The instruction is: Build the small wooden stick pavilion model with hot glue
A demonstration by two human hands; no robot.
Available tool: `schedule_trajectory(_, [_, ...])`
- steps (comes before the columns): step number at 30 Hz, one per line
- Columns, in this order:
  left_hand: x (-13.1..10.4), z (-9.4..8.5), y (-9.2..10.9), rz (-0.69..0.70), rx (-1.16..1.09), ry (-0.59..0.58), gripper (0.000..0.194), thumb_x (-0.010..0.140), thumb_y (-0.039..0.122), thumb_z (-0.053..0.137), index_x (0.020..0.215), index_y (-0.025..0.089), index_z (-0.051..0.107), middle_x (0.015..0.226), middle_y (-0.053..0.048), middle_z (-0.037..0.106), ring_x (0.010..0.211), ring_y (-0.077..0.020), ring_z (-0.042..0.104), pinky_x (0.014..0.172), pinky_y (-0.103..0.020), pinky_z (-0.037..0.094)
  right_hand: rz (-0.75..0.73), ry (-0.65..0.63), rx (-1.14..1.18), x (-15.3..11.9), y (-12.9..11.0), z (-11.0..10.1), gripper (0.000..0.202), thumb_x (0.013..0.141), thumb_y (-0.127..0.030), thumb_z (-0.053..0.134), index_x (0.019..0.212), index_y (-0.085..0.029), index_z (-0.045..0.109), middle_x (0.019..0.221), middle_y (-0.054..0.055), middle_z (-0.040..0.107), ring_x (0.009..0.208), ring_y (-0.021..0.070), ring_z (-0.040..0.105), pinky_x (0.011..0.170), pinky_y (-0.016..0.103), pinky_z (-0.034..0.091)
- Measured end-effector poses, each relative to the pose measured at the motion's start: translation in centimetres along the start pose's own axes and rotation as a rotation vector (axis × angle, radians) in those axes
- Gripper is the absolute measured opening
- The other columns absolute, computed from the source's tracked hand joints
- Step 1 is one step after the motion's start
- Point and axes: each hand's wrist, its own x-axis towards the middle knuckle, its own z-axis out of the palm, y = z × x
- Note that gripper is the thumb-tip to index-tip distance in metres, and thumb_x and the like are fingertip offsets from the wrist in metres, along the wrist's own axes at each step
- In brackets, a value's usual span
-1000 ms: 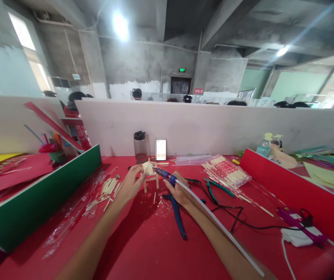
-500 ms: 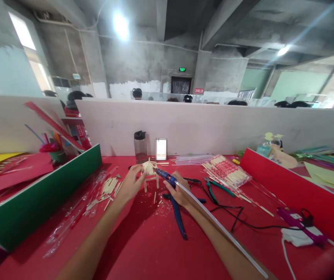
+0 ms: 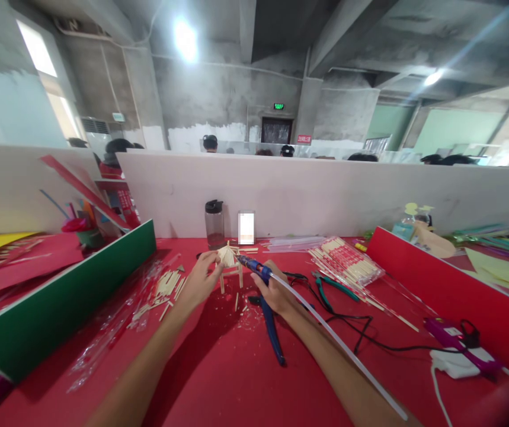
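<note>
A small pavilion-like model [image 3: 230,257] of pale wooden sticks, with a pointed roof and legs, stands on the red table. My left hand [image 3: 202,276] grips its roof at the left side, fingers closed. My right hand [image 3: 277,292] is wrapped round a blue hot glue gun [image 3: 259,270]. The gun's nozzle points left at the roof's right side; whether it touches cannot be made out. A long translucent glue stick [image 3: 338,341] sticks out of its back over my right forearm. Below my right hand lies a blue-handled cutting tool [image 3: 272,335]. Stick offcuts [image 3: 237,301] lie before the model.
Loose short sticks [image 3: 169,284] and plastic wrap lie left. Green-handled pliers [image 3: 336,287], packed sticks [image 3: 347,261] and a black cable [image 3: 396,345] lie right. A bottle [image 3: 214,225] stands behind the model. Green [image 3: 71,296] and red [image 3: 450,290] boards flank the workspace.
</note>
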Motion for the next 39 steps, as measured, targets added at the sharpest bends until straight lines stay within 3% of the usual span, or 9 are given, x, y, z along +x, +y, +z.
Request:
schedule_trajectory(5, [0.1,0.0,0.0,-0.007,0.005,-0.013,0.025,0.093,0.043,0.044,0.084,0.023,0.056,0.111,-0.008,0.059,0.114,-0.0246,0.053,0.100,-0.039,0.042,0.034,-0.013,0.011,-0.1,0.1,-0.6,0.028,0.095,-0.047,0.046,0.084,-0.022,0.051,0.078,0.002,0.057,0.073,0.0193,0.059,0.069,0.029,0.044])
schedule_trajectory(12, [0.0,-0.1,0.2,-0.007,0.009,-0.011,0.024,0.092,0.041,0.044,0.082,0.022,0.055,0.111,-0.008,0.059,0.113,-0.0248,0.054,0.101,-0.040,0.041,0.046,-0.133,-0.009,-0.7,0.7,-1.8,0.028,0.095,-0.047,0.049,0.083,-0.023,0.055,0.080,0.001,0.060,0.074,0.0183,0.060,0.069,0.028,0.043])
schedule_trajectory(22, [0.0,0.0,-0.1,0.013,0.010,0.002,0.022,0.092,0.040,0.044,0.084,0.022,0.056,0.112,-0.008,0.060,0.114,-0.0245,0.054,0.100,-0.039,0.042,0.033,-0.105,-0.066,-0.6,1.5,-0.8,0.033,0.097,-0.050,0.044,0.087,-0.022,0.059,0.081,0.003,0.061,0.079,0.0207,0.062,0.074,0.030,0.045])
schedule_trajectory(39, [0.0,-0.2,0.1,-0.019,-0.003,-0.029,0.023,0.092,0.042,0.044,0.086,0.023,0.055,0.116,-0.009,0.058,0.115,-0.0246,0.053,0.099,-0.039,0.043,0.055,-0.156,-0.065,-0.4,1.4,-1.2,0.039,0.097,-0.052,0.042,0.094,-0.021,0.065,0.090,0.006,0.066,0.087,0.0232,0.064,0.079,0.032,0.047])
